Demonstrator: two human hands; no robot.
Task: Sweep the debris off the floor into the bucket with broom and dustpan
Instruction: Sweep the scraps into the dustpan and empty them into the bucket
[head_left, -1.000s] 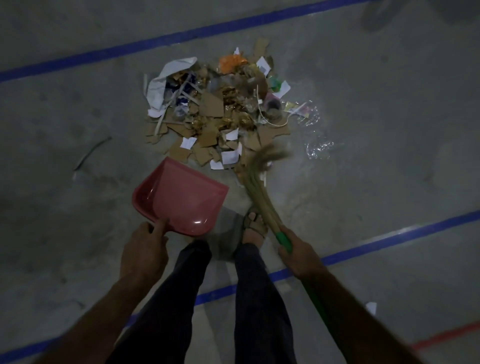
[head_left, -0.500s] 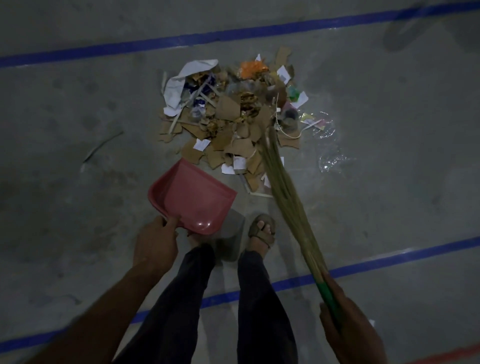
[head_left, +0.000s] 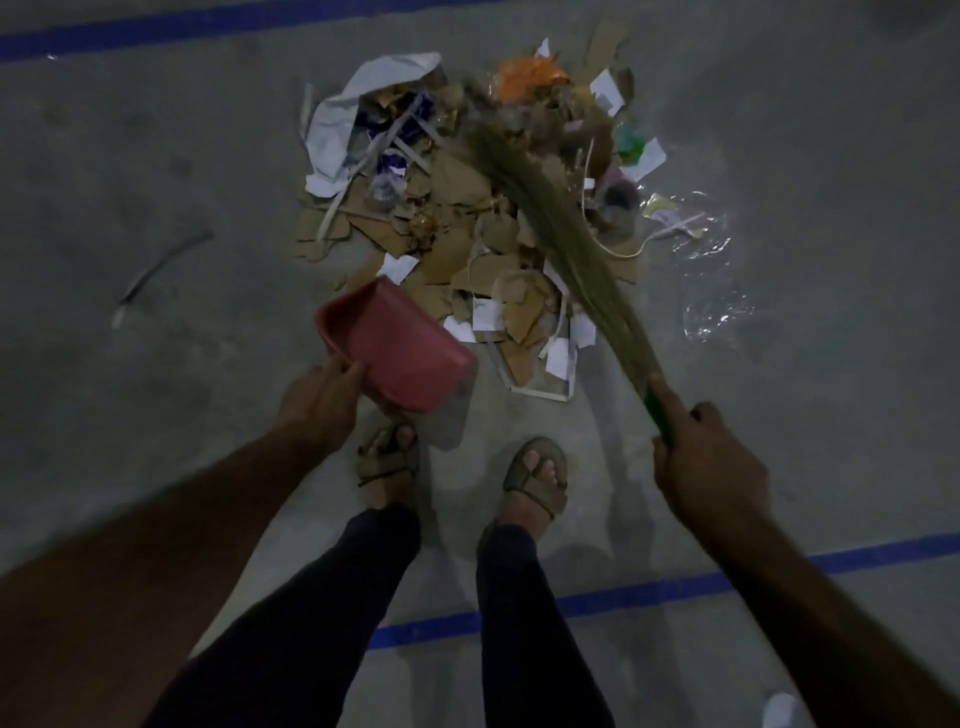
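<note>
Your right hand (head_left: 709, 467) is wrapped round the green handle of the broom (head_left: 561, 228), w/ its bristles lying diagonally across the debris (head_left: 457, 218) piled on the floor (head_left: 156, 389) just ahead of your feet. Your left hand (head_left: 319, 410) grips the back edge of the red dustpan (head_left: 397, 351), tilted, its open side toward the pile's near edge. No bucket in view.

Grey floor (head_left: 156, 415) bears debris (head_left: 467, 234), blue lines (head_left: 623, 597).
</note>
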